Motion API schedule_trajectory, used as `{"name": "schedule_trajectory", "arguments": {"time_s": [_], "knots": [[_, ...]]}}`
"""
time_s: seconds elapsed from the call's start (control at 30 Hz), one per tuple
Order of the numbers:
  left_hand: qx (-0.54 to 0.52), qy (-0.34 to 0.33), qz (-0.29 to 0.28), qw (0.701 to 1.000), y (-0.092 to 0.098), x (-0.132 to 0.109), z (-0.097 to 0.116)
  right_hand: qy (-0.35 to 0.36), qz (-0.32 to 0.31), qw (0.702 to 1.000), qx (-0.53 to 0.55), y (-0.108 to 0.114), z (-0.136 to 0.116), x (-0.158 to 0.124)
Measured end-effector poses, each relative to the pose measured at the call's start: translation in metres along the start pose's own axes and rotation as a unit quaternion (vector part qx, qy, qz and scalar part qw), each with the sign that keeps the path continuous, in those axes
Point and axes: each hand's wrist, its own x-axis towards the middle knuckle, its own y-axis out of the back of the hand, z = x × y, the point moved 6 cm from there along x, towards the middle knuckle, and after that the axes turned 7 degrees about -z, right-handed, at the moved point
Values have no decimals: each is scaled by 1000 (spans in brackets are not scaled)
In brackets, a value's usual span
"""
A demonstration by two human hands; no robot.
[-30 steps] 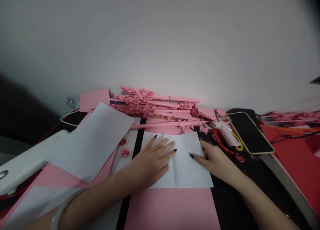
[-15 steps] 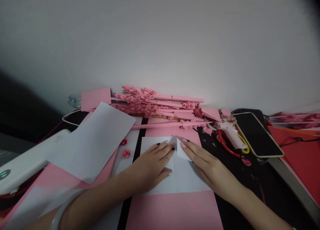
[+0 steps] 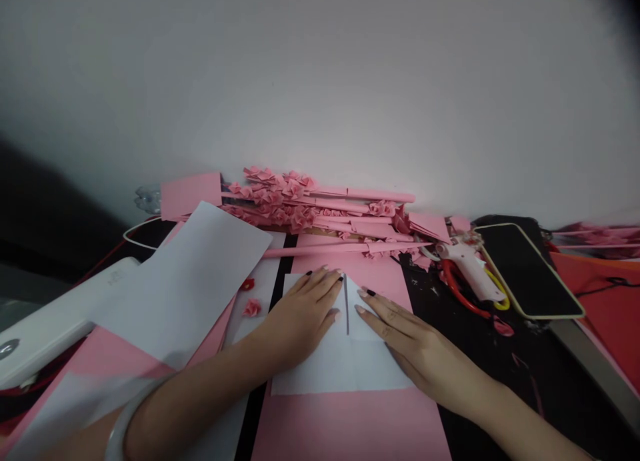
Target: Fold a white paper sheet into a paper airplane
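A white sheet of paper [image 3: 330,371] lies on a pink sheet [image 3: 345,424] in front of me, its far right corner folded in towards the middle crease. My left hand [image 3: 300,314] lies flat on the sheet's left half, fingers stretched out. My right hand [image 3: 400,331] presses flat on the folded corner flap, fingers extended towards the crease. Neither hand grips anything.
Pink paper roses and rolled pink sticks [image 3: 320,211] pile along the wall. A glue gun [image 3: 470,271], red-handled scissors [image 3: 457,291] and a phone [image 3: 527,267] lie to the right. A loose white sheet [image 3: 190,284] and a white device [image 3: 55,321] sit left. Red paper [image 3: 605,301] lies far right.
My right hand moved from the sheet's right edge, carried the far right corner inward and now presses it flat by the crease. My left hand stayed on the left half.
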Motion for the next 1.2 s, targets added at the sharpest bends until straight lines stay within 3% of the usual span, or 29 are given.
{"name": "schedule_trajectory", "arguments": {"time_s": [0.53,1.2], "knots": [[16,-27,-20,999,-5,3,2,5,-19,999,28,5,2,0],[30,-41,7,999,-3,1,4,8,-44,999,26,3,1,-1]]}}
